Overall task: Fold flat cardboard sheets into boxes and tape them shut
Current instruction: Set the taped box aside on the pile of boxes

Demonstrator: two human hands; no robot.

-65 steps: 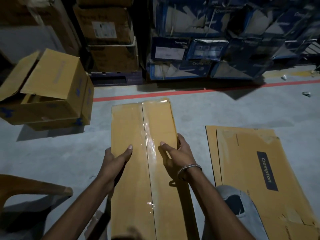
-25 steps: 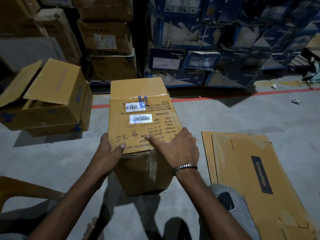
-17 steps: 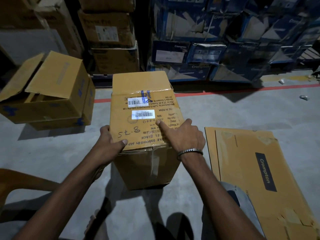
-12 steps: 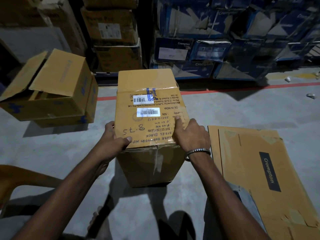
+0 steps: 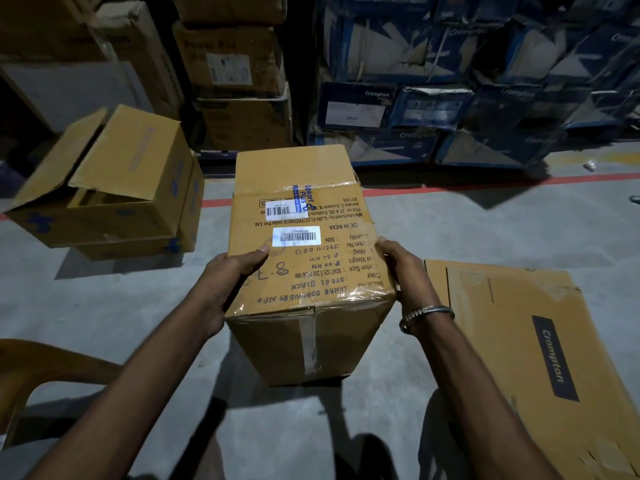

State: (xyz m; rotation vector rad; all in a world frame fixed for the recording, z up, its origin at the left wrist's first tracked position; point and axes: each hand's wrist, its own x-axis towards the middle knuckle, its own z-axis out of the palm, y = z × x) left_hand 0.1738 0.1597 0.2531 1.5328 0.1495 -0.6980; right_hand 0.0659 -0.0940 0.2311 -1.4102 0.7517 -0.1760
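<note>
Head view. Landmark: the taped box, held low over the grey floor, its near end tipped down.

Left hand grips the box's left edge, thumb over the labelled top, fingers hidden down the side. Right hand clasps the right edge, thumb on top, fingers curled round the corner. Clear tape runs down the near end seam; the far end looks closed too.

Right of the box: flat cardboard sheet on the floor. Left of it: open box, flaps up. Behind: stacked cartons.

Step in hand, by my reading: carrying off or turning a finished box. The next move calls for setting it down, then freeing both hands for the flat sheet.
</note>
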